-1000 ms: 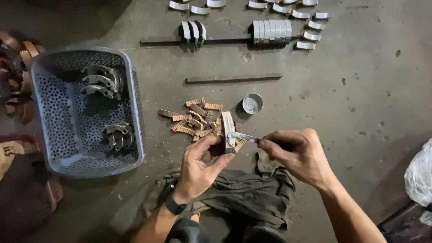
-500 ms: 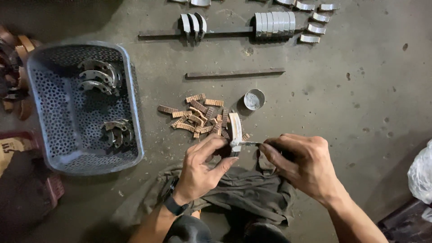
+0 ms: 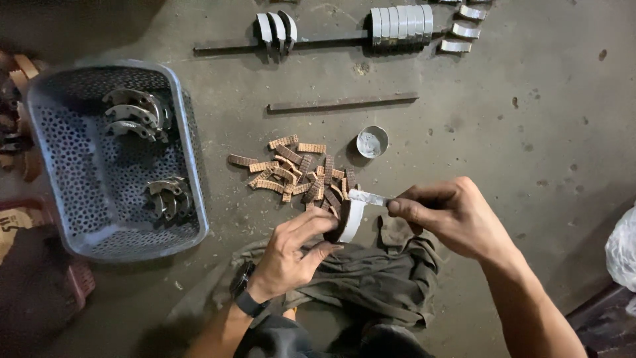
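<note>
My left hand (image 3: 295,255) grips a curved metal brake shoe (image 3: 349,222), held on edge above a grey cloth (image 3: 371,272) on my lap. My right hand (image 3: 450,215) pinches a thin flat blade (image 3: 368,197) smeared with white paste, its tip resting on the top of the shoe. Just beyond my hands lies a pile of brown curved lining strips (image 3: 295,172) on the concrete floor. A small round tin (image 3: 371,141) of white paste sits right of the pile.
A grey perforated plastic basket (image 3: 189,146) on the left holds several metal shoes (image 3: 136,113). A flat metal bar (image 3: 341,104) lies on the floor. Farther off, a rod (image 3: 331,41) carries rows of shoes, with loose pieces (image 3: 464,30) nearby. A white bag (image 3: 623,252) sits at right.
The shoe in my left hand has tilted and dropped slightly toward me, and my right hand with the blade has followed, keeping its tip on the shoe.
</note>
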